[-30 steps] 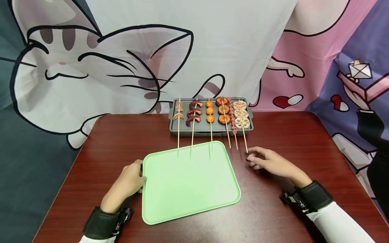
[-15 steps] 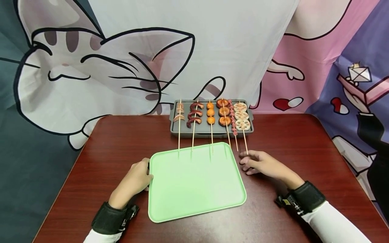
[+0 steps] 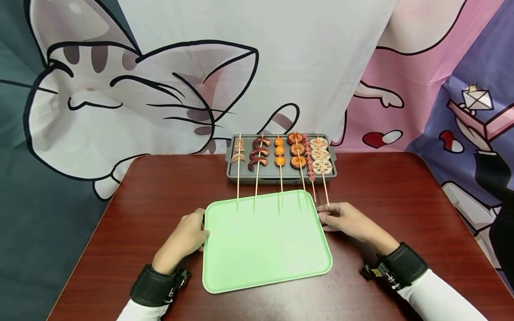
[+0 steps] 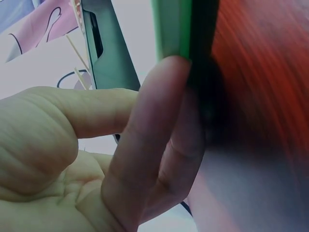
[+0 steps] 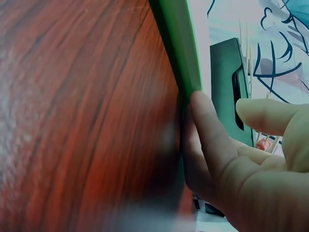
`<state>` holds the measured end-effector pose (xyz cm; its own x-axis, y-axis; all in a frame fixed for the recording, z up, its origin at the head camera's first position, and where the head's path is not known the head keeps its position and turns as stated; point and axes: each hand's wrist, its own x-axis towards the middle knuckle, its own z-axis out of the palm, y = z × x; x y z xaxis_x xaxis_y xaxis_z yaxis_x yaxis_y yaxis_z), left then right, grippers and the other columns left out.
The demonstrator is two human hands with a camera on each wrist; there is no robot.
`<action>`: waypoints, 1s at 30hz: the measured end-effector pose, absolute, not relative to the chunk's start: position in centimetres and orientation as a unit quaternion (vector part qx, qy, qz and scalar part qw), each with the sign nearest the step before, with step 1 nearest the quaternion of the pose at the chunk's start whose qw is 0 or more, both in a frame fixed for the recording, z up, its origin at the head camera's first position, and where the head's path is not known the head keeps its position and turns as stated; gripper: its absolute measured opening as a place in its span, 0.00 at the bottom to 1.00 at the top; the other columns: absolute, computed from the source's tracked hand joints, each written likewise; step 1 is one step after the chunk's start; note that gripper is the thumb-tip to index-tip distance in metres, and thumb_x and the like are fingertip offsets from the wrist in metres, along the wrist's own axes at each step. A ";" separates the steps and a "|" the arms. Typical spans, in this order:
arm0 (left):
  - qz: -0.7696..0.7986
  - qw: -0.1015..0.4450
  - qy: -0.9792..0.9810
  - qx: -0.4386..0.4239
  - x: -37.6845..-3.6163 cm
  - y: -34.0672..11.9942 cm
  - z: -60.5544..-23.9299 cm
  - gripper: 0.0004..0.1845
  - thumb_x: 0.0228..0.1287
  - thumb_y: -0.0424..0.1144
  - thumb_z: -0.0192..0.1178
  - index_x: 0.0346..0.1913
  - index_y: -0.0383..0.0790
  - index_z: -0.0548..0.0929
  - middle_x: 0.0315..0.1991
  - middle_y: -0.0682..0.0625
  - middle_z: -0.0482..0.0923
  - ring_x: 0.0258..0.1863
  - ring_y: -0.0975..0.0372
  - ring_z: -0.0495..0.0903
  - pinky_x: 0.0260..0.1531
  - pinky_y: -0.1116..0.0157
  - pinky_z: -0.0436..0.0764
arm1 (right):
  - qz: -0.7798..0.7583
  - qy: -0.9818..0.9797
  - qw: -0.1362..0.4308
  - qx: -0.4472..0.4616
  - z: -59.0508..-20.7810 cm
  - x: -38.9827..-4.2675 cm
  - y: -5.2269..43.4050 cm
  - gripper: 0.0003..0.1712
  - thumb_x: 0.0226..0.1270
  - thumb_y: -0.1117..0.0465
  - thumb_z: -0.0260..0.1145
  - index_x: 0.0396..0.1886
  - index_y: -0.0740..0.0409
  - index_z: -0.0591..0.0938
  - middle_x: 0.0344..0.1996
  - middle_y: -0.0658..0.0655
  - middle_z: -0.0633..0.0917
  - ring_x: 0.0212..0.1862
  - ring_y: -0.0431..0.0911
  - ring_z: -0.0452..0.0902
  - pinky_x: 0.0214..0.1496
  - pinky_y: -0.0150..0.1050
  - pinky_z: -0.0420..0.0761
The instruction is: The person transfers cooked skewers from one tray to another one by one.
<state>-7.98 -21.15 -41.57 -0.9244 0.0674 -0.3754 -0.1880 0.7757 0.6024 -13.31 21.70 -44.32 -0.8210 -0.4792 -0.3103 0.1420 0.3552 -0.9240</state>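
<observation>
A light green rectangular tray (image 3: pixel 265 243) lies at a slant over the table's middle. At its left rim is my left hand (image 3: pixel 186 235), its thumb over the edge; the left wrist view shows fingers (image 4: pixel 159 111) against that rim. My right hand (image 3: pixel 347 222) touches the right rim near the far corner. Its fingers (image 5: pixel 207 125) meet the edge in the right wrist view, while the thumb stands apart. Just behind, a lotus root skewer (image 3: pixel 322 167) ends above the right hand. It rests across a grey grill pan (image 3: pixel 271 171) with other skewers.
Also on the pan are a pink meat skewer (image 3: pixel 309 162), a mushroom skewer (image 3: pixel 298 162), an orange ball skewer (image 3: pixel 279 160), a dark red sausage skewer (image 3: pixel 259 154) and a pale-piece skewer (image 3: pixel 238 158). Their sticks overhang the tray's far edge. A printed cloth (image 3: pixel 305 53) hangs behind the wooden table (image 3: pixel 168 178).
The green tray has slid to the right with my left hand at its rim. My right hand has moved slightly left and now meets the tray's right edge.
</observation>
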 end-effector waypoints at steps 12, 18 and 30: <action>0.321 0.172 0.931 -0.015 -8.4 -20.6 -41.7 0.27 0.70 0.25 0.57 0.70 0.26 0.68 0.28 0.44 0.74 0.17 0.58 0.77 0.18 0.64 0.80 | -0.463 0.854 0.196 -0.131 -44.7 -13.1 21.4 0.18 0.71 0.69 0.66 0.57 0.74 0.81 0.39 0.61 0.86 0.40 0.43 0.85 0.39 0.35 0.92; 0.323 0.170 0.931 -0.007 -8.8 -20.2 -42.0 0.31 0.69 0.25 0.56 0.74 0.26 0.64 0.27 0.44 0.75 0.16 0.58 0.77 0.18 0.64 0.79 | -0.408 0.889 0.163 -0.133 -44.6 -13.0 21.2 0.13 0.67 0.68 0.70 0.49 0.69 0.83 0.32 0.53 0.83 0.35 0.42 0.83 0.33 0.32 0.88; 0.328 0.168 0.930 0.001 -9.3 -19.3 -42.1 0.31 0.70 0.25 0.57 0.74 0.27 0.65 0.25 0.44 0.74 0.15 0.57 0.78 0.17 0.65 0.81 | -0.370 0.910 0.137 -0.131 -44.3 -12.8 21.8 0.13 0.65 0.69 0.71 0.48 0.69 0.83 0.32 0.52 0.82 0.32 0.40 0.83 0.30 0.31 0.86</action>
<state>-9.34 -19.26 -42.11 -0.9434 0.1126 -0.3121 -0.1083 0.7846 0.6105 -12.75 21.83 -44.30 -0.9282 -0.3392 -0.1527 -0.1365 0.6924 -0.7084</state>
